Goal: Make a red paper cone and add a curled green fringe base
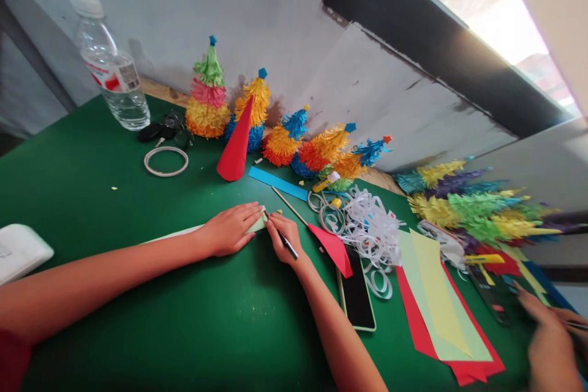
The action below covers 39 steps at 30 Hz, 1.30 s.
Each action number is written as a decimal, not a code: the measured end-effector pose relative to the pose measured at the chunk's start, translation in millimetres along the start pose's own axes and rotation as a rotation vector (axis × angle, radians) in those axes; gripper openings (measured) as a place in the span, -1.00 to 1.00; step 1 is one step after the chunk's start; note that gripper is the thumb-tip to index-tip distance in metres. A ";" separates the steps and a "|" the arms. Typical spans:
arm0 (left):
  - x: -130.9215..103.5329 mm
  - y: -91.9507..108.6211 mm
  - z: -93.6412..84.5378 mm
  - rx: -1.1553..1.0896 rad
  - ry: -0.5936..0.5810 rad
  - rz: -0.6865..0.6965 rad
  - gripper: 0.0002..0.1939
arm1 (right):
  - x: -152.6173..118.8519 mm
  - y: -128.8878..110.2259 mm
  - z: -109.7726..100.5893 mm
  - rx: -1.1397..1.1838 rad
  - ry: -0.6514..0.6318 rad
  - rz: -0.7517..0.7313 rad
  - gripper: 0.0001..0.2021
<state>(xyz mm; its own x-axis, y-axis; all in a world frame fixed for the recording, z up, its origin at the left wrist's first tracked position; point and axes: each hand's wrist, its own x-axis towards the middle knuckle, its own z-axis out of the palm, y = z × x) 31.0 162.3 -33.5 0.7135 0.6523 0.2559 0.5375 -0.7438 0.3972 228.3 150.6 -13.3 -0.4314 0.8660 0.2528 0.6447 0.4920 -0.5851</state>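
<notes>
My left hand lies flat on a pale green paper strip, fingers stretched out, pressing it to the table. Part of the strip is hidden under the hand and forearm. In my right hand is a black pen, pinched in a writing grip with its tip at the strip's right end. Behind my hands a red paper cone stands upright. A blue paper strip lies beyond my fingertips, and a red paper piece lies right of my right hand.
Fringed paper cones line the wall. A water bottle, keys and a tape ring are at left. Shredded white paper, a phone and coloured sheets lie right. Another person's hand is far right.
</notes>
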 end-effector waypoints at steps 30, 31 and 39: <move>0.5 2.7 -5.3 -0.008 -0.040 -0.048 -0.47 | -31.4 -11.7 -10.7 -0.039 -0.035 0.009 -0.60; 0.5 2.9 -5.6 -0.008 -0.040 -0.049 -0.47 | -32.0 -11.8 -10.8 -0.044 -0.037 0.010 -0.60; 0.4 2.9 -6.3 0.001 -0.054 -0.053 -0.47 | -34.2 -11.2 -10.4 -0.065 -0.053 0.013 -0.63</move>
<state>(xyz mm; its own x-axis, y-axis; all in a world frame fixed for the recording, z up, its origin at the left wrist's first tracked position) 30.0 161.2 -26.7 0.7073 0.6818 0.1869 0.5753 -0.7088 0.4082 242.3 116.4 -7.4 -0.4541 0.8674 0.2037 0.6896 0.4869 -0.5361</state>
